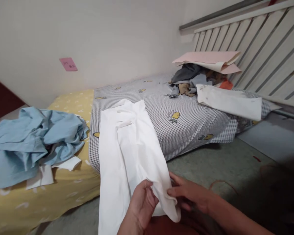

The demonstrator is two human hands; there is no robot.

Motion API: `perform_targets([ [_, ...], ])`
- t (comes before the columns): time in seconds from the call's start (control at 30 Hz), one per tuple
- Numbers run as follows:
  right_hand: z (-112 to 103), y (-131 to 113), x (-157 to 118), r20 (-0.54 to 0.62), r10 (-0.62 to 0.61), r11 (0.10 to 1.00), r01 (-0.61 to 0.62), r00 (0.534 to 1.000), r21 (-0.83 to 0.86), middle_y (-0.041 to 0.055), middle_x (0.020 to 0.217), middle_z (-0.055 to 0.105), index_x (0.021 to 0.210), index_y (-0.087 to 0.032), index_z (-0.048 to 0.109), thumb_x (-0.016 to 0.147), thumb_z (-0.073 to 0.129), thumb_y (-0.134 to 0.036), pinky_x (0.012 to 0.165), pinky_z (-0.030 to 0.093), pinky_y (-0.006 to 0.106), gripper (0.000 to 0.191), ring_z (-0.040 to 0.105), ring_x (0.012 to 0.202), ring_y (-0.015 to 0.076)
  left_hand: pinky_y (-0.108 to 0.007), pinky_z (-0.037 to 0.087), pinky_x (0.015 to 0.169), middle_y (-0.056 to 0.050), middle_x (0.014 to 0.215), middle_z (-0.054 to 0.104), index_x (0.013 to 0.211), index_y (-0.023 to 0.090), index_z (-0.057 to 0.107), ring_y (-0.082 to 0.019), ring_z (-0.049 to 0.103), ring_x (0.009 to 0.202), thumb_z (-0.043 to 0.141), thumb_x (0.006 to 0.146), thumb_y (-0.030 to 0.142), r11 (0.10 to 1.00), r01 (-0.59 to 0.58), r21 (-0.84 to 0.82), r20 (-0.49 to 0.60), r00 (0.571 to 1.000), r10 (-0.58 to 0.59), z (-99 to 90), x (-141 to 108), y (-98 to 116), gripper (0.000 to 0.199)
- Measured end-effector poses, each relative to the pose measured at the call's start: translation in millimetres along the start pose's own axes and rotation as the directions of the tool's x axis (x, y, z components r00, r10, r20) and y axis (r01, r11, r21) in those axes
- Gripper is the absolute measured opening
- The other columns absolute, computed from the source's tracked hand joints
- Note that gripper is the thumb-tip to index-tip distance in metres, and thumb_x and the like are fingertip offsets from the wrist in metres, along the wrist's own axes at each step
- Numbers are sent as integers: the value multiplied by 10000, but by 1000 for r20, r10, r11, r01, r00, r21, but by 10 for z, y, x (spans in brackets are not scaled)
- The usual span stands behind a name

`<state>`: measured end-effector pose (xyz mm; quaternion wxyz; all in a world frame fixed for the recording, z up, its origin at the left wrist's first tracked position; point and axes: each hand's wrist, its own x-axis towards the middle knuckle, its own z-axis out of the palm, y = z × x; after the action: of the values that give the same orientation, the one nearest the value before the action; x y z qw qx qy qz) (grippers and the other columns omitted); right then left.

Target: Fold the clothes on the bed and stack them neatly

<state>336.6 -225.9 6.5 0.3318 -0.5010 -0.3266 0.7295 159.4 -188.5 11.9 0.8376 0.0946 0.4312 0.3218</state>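
White shirt [123, 153] hangs down in front of a checked sheet [186, 130], gathered at its lower edge. Left hand [142, 205] closes on the cloth; right hand [189, 192], fingers slightly spread, pinches the same edge just beside it. Blue cloth [31, 143] lies on yellow bedding [39, 205] nearby.

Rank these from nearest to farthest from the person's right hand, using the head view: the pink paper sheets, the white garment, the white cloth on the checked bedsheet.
1. The white garment: held by the right hand, centre of view.
2. The white cloth: on the checked bedsheet, to the right.
3. The pink paper sheets: beyond it, atop the clothes pile by the railing.
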Motion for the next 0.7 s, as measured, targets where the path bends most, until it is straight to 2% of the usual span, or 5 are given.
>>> perform_targets([
  [0.2,-577,442,-180,-174,140,955,-179,975,-237,-73,500,554,1421,-234,516,661,687,-263,370,101,208,780,261,362,56,-230,497,572,60,655,582,868,195,478,-99,605,514,537,758,100,978,55,201,-297,955,7,-292,185,-156,157],
  [0.37,-937,714,-193,-275,141,962,-198,951,-191,2,671,668,1259,-226,651,730,709,-526,426,318,231,611,482,444,111,-232,498,540,76,605,523,862,218,440,-114,607,495,528,820,132,970,77,231,-328,945,3,-387,249,-169,130],
  [0.53,-543,632,-29,-236,-89,993,104,968,52,155,1380,589,1564,-224,266,664,780,-602,909,521,360,1103,634,1145,261,-242,530,613,14,678,614,862,215,438,-116,635,547,491,857,127,979,62,194,-323,946,4,-393,284,-187,103],
  [0.6,-266,509,32,-186,-87,994,99,979,56,134,1305,636,1601,-256,84,578,860,-452,808,551,345,1299,676,1024,252,-254,540,649,-40,792,682,940,197,494,-134,670,622,541,847,147,977,41,207,-258,966,15,-372,160,-127,115],
  [0.7,25,266,-15,-166,18,1000,-14,986,25,20,963,723,1587,-358,116,702,770,-400,434,403,201,1101,597,532,121,-282,555,773,-93,1037,724,1135,191,552,-182,716,839,627,855,290,925,-162,344,-110,971,211,-408,-254,103,306],
])
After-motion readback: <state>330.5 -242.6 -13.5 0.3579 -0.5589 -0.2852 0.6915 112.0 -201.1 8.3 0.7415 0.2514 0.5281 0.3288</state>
